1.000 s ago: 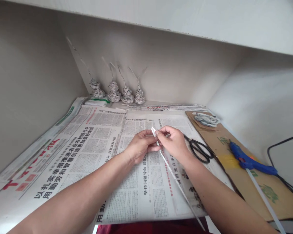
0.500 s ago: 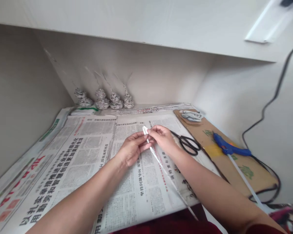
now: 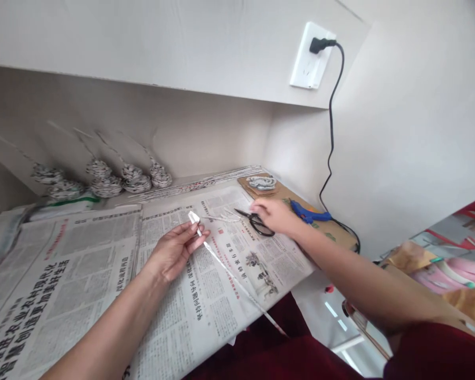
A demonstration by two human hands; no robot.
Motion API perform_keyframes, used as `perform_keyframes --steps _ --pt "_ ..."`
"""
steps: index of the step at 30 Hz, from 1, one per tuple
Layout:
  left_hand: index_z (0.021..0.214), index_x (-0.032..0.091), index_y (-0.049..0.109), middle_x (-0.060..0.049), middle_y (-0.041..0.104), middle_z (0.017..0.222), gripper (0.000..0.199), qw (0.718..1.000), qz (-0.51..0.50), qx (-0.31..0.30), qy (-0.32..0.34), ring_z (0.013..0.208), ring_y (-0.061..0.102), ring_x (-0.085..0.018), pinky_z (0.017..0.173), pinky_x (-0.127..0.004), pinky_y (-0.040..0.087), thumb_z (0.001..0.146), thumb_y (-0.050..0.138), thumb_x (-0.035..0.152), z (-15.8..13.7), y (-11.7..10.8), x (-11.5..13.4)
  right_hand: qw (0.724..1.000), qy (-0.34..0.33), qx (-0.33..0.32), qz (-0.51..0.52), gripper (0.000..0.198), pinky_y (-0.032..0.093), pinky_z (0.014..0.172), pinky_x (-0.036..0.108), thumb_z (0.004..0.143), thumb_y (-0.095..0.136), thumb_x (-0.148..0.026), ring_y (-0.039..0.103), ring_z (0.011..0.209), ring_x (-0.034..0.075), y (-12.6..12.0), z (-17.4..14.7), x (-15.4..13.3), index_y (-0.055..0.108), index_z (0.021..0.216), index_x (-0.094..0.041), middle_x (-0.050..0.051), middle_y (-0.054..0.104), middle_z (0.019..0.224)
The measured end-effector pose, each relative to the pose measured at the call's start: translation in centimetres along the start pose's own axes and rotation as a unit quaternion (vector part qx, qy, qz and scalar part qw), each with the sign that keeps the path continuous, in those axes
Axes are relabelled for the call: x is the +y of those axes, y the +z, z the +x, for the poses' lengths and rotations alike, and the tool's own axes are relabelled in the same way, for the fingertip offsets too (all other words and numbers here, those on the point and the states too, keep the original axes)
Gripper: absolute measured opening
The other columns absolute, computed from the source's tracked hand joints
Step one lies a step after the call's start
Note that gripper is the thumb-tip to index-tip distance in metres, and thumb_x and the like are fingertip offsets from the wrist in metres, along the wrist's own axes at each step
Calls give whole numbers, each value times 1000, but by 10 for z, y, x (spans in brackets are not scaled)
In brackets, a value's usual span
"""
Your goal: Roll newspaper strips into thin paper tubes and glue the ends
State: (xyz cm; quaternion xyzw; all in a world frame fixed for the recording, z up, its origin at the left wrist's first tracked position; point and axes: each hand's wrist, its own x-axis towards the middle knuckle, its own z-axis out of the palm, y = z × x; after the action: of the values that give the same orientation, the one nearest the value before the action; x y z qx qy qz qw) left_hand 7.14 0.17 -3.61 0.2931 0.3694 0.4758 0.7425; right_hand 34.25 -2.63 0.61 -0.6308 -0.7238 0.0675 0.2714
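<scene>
My left hand (image 3: 180, 245) is closed on a thin paper tube (image 3: 237, 285) rolled from newspaper. Its flat white upper end is folded over above the fingertips, and its long tail slants down past the table edge toward my lap. My right hand (image 3: 275, 214) is at a pair of black scissors (image 3: 262, 226), its blurred fingers curled over the area between blades and handles. Whether they grip the scissors cannot be made out. The scissors lie on the newspaper (image 3: 217, 316), blades toward the left. Another thin paper strip (image 3: 221, 217) runs between the folded end and the scissors.
Several woven paper gourd shapes (image 3: 132, 179) with long stems stand along the back wall. Beside them lies a bundle of paper tubes (image 3: 206, 182). A blue glue gun (image 3: 311, 214) rests on cardboard (image 3: 332, 230) at the right, near a black cord (image 3: 331, 132) plugged into a wall socket (image 3: 306, 63).
My right hand has left the paper tube and moved right to the scissors. My left hand keeps the tube. The view has turned right, bringing the wall socket and floor items into sight.
</scene>
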Motion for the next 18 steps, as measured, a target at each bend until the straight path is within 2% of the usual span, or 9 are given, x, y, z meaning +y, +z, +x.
perform_keyframes --steps 2,4,6,7,9,13,16,18 --pt "82 6 65 -11 67 82 8 1000 -1 0 -1 79 69 -20 73 -25 58 80 57 4 -1 1 0 993 36 2 -110 29 43 78 28 79 49 -11 61 91 20 -33 -14 37 65 101 -20 6 68 103" --pt "83 7 65 -11 68 83 8 1000 1 -6 -2 81 69 -21 75 -26 58 79 58 4 -1 1 -1 964 119 -31 -237 35 42 77 30 73 51 -7 62 91 24 -60 -31 71 65 104 -17 11 68 103" --pt "84 7 65 -12 68 84 8 1000 4 -13 -3 83 69 -22 76 -26 58 79 59 4 -1 1 -1 926 198 -75 -313 43 42 72 31 69 56 -9 61 90 28 -76 -48 97 61 112 -14 15 68 100" --pt "85 6 65 -12 68 85 9 1000 6 -16 -3 84 68 -22 76 -26 58 78 59 4 -2 1 -2 918 206 -89 -326 45 42 72 31 69 56 -10 61 91 28 -79 -56 106 59 115 -13 16 67 100" --pt "86 6 64 -12 68 85 10 1000 12 -23 -3 83 69 -22 76 -26 58 78 59 3 -2 1 -2 920 183 -89 -335 51 42 73 32 69 53 -9 59 92 29 -78 -68 117 55 121 -13 16 66 102" --pt "85 6 64 -12 67 86 9 999 17 -34 2 82 69 -21 74 -25 58 78 59 3 -3 2 -3 935 126 -41 -330 58 41 84 35 69 48 -3 56 101 28 -67 -75 124 48 127 -12 17 62 112" --pt "84 7 64 -11 67 85 8 999 11 -32 2 81 69 -21 72 -25 59 78 60 3 -4 2 -3 955 96 -44 -278 60 38 93 34 68 46 -1 52 110 26 -67 -74 126 49 127 -13 16 58 121" --pt "84 7 64 -11 67 83 8 1000 5 -30 -3 79 69 -21 71 -26 59 77 61 3 -6 3 -2 968 96 -26 -230 57 40 93 33 70 47 -3 53 110 25 -71 -74 127 52 126 -15 14 59 120"
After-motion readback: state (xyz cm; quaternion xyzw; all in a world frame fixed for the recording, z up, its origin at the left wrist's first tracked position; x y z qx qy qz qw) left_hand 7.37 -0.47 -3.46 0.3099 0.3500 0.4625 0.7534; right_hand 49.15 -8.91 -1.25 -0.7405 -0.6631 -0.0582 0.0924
